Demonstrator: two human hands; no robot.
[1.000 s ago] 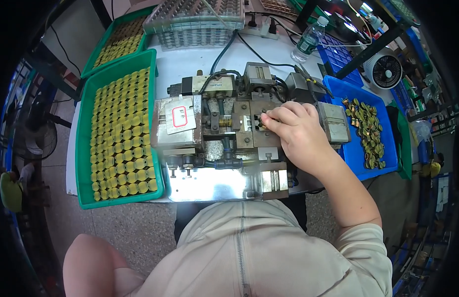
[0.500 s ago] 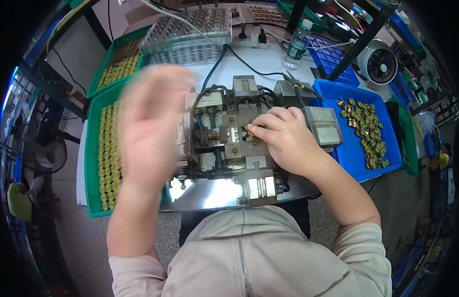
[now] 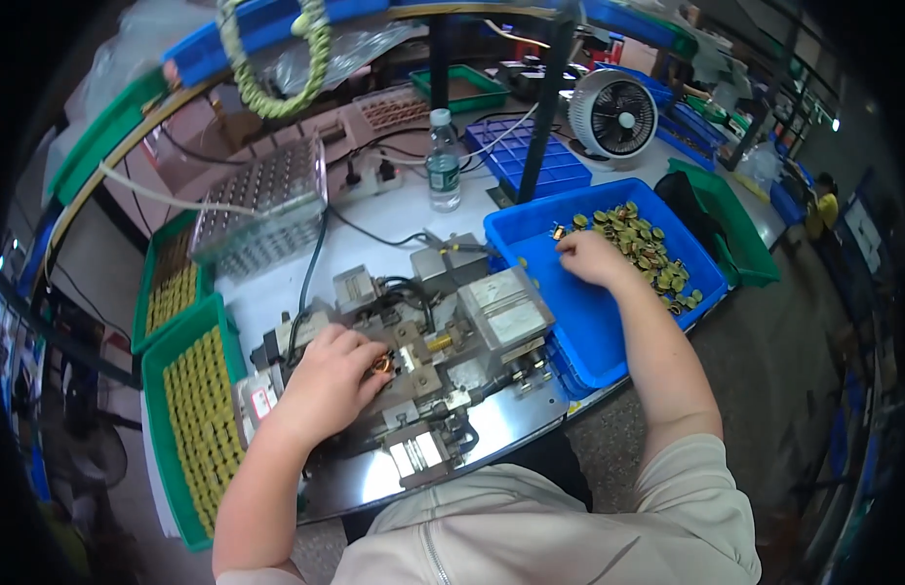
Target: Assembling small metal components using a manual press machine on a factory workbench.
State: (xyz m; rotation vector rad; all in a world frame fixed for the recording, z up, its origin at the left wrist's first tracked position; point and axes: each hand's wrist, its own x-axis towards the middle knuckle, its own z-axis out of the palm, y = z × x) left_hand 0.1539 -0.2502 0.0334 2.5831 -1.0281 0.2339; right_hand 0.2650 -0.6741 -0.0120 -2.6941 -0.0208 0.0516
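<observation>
"What colour is the metal fixture?"

"Silver-grey, with a copper-coloured piece on it."

"And to its right?"

"A plain blue tray with olive-yellow pieces scattered in it."

"Left of the fixture?"

"A green tray, patterned with even rows of yellow discs."

"Behind it?"

"A white fan with a dark centre."

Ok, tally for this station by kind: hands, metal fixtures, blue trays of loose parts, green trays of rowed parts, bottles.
Hands: 2 (left, right)
Metal fixture: 1
Blue tray of loose parts: 1
Green trays of rowed parts: 2
Bottle: 1
Total: 7
</observation>
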